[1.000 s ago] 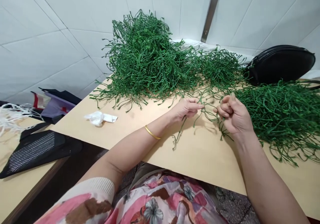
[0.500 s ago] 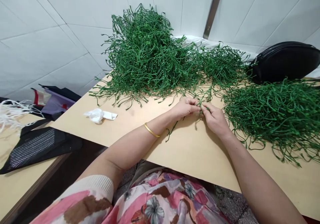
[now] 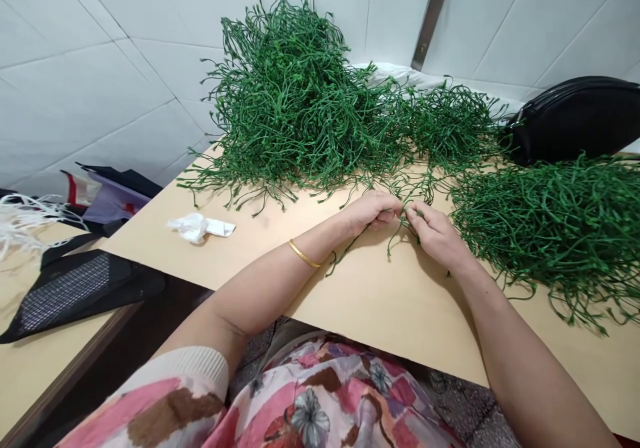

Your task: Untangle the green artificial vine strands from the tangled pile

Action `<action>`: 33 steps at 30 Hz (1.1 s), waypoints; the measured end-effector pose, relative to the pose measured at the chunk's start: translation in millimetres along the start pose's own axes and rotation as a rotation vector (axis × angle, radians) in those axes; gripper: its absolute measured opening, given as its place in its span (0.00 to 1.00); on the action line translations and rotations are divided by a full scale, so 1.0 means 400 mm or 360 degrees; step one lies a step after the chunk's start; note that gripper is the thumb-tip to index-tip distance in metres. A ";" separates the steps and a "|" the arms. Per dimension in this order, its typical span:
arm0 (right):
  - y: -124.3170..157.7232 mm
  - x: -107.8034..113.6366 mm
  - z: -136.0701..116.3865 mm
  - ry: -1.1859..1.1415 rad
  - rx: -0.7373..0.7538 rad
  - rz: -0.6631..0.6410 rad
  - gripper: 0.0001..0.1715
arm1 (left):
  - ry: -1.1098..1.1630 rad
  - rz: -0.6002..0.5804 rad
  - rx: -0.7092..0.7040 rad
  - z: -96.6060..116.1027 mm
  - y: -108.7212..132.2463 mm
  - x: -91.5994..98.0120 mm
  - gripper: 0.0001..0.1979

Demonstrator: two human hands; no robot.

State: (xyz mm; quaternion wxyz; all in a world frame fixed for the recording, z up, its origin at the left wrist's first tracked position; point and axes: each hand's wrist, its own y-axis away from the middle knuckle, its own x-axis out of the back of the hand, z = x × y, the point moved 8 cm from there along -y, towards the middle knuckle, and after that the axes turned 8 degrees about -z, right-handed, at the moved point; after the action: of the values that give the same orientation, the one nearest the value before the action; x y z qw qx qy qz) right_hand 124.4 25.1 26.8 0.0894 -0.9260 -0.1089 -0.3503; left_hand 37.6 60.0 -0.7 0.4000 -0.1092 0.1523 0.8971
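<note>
Both hands meet over the table [image 3: 310, 295], fingertips nearly touching, pinching a thin green cord [image 3: 390, 245] with knotted-looking ends. My left hand [image 3: 373, 211], palm partly hidden, has its thumb and fingers closed on the cord; one strand trails from under it toward the wrist. My right hand [image 3: 435, 231] grips the same cord between thumb and forefinger, and a short end shows below its wrist. Exactly how the cord runs between the fingertips is too small to make out. Behind the hands, a tall heap of similar green cords [image 3: 295, 108] leans at the wall.
A second pile of green cords [image 3: 555, 228] lies on the right, close to my right forearm. Behind it stands a black zipped bag [image 3: 575, 118]. Crumpled white tissue [image 3: 197, 227] rests at left. Farther left are a black mesh item [image 3: 67, 295] and white cords [image 3: 30, 221].
My hands remain together, with my left fingers curled more and turned over. My right hand has shifted slightly right, and the hanging cord end has moved.
</note>
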 end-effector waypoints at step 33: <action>0.023 -0.028 -0.094 0.0939 0.0515 0.0084 0.13 | -0.0287 0.0557 0.0046 -0.018 -0.024 0.027 0.13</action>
State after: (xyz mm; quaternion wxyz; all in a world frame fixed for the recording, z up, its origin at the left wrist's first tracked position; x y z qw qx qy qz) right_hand 94.9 5.8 46.1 0.2720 -0.7609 -0.1084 -0.5790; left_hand 38.4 70.8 -12.5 0.2516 0.0055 0.1453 0.9568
